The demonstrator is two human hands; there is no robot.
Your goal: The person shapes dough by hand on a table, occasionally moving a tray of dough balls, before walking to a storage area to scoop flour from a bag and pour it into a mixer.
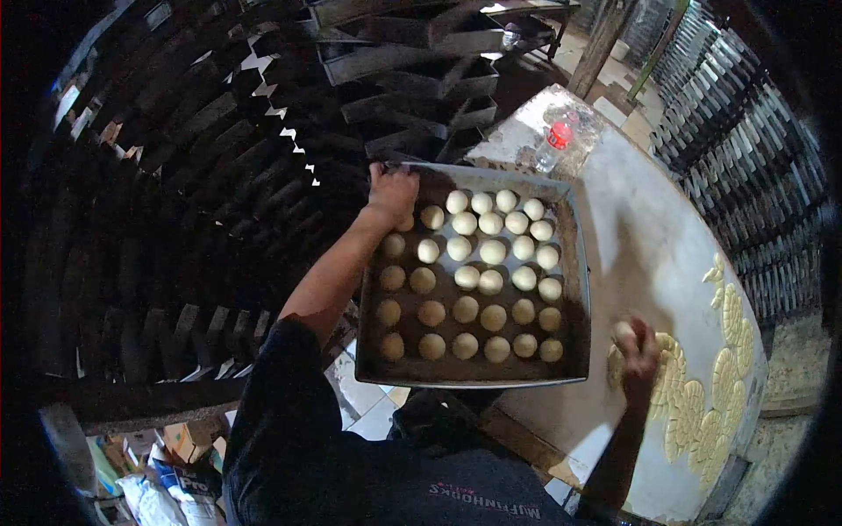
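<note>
The tray (574, 263) on the worktop (649, 254) was being filled. The left hand (392, 191) gripped its far corner; the right hand (638, 349) pinched a dough ball (623, 332), likely needing placement in a gap.

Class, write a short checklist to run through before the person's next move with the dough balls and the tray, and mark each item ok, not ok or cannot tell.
1. Left hand steadies the tray at its far corner: ok.
2. Right hand holds a dough ball: ok.
3. Free spot left on the tray: cannot tell.
4. Tray fully supported by the table: not ok, it overhangs the edge.
5. Bottle clear of the tray: ok.
</note>
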